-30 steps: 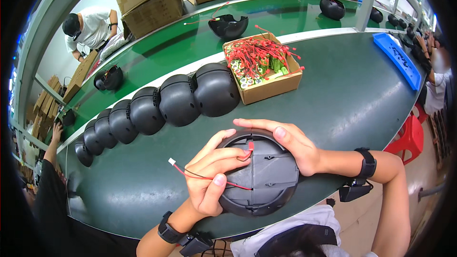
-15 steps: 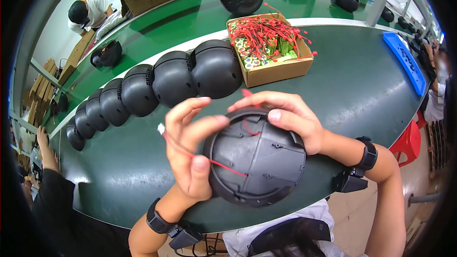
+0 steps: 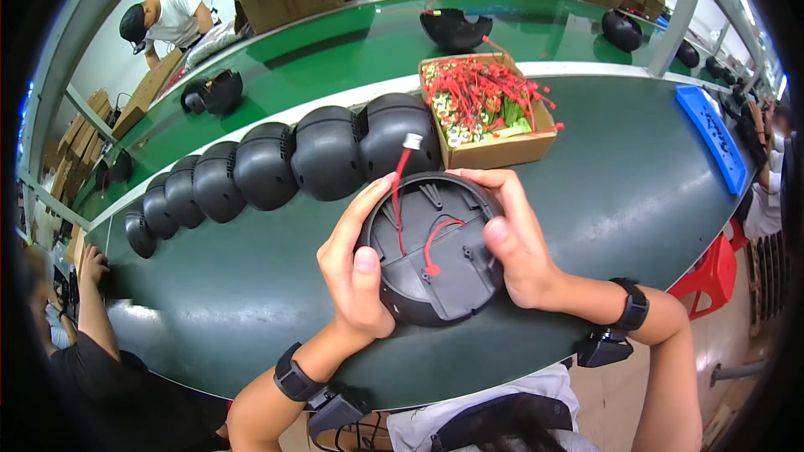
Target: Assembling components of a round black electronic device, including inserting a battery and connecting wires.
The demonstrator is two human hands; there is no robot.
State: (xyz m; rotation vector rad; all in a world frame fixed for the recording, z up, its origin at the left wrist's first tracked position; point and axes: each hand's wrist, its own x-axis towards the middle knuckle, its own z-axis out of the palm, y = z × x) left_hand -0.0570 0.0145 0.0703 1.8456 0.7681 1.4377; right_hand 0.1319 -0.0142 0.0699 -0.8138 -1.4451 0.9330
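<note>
At frame centre I see my left hand (image 3: 356,280) and right hand (image 3: 515,238) clamped on the round black shell (image 3: 431,255), its open side facing up, red wire (image 3: 400,192) running toward the frame's top.

The round dark-grey plastic helmet shell (image 3: 431,251) carries thin red wires (image 3: 400,201) with a white plug. The brown cardboard box (image 3: 502,149) holds red-wired green-and-cream parts. The worktop (image 3: 636,192) is dark green, the tray (image 3: 712,138) blue.
</note>
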